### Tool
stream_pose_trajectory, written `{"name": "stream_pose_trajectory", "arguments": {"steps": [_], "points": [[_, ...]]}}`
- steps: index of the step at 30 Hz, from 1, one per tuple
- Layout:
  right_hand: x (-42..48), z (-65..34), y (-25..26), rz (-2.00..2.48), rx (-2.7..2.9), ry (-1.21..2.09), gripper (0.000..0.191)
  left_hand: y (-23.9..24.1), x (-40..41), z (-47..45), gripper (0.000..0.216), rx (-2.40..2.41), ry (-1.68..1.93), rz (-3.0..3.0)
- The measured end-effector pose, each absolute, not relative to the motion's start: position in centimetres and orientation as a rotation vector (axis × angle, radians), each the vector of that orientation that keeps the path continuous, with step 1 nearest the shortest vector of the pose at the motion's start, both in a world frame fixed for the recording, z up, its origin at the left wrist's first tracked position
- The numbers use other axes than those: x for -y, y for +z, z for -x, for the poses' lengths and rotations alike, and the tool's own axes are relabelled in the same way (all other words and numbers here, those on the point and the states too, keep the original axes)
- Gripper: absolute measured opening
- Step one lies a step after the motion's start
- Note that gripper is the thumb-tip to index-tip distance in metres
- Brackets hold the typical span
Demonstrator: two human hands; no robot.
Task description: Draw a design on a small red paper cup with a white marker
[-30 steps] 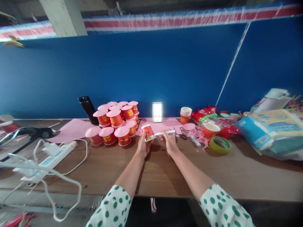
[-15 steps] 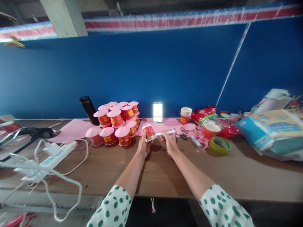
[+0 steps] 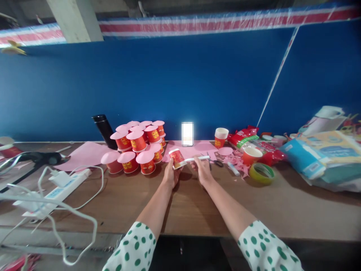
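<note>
My left hand [image 3: 170,175] is closed round a red paper cup [image 3: 176,157], held tilted just above the wooden table [image 3: 197,203]. My right hand [image 3: 202,169] grips a white glue stick or pen [image 3: 197,159], whose tip touches the cup's rim. To the left of the cup stands a pile of several red cups capped with pink paper discs [image 3: 138,146]. Pink paper [image 3: 194,150] lies under and behind my hands.
A lit phone [image 3: 187,133] leans on the blue wall. Stacked cups [image 3: 220,137], an open red cup [image 3: 252,155], a green tape roll [image 3: 261,172], scissors [image 3: 217,162] and snack bags [image 3: 245,137] lie right. A black flask [image 3: 103,130] and power strips with cables [image 3: 56,188] lie left.
</note>
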State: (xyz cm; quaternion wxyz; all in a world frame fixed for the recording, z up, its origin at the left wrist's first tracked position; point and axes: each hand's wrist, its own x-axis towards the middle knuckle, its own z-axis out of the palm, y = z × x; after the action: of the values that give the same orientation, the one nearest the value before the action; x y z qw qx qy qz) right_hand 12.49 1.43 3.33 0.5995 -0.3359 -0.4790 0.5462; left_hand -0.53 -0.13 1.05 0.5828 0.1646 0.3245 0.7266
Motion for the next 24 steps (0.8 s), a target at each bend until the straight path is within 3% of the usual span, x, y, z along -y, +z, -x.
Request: {"name": "stream_pose_trajectory", "arguments": {"steps": [24], "points": [[-1.39, -12.28, 3.05, 0.780, 1.132, 1.271, 0.023, 1.32, 0.32, 0.37, 0.025, -0.760, 1.719, -0.380]]}}
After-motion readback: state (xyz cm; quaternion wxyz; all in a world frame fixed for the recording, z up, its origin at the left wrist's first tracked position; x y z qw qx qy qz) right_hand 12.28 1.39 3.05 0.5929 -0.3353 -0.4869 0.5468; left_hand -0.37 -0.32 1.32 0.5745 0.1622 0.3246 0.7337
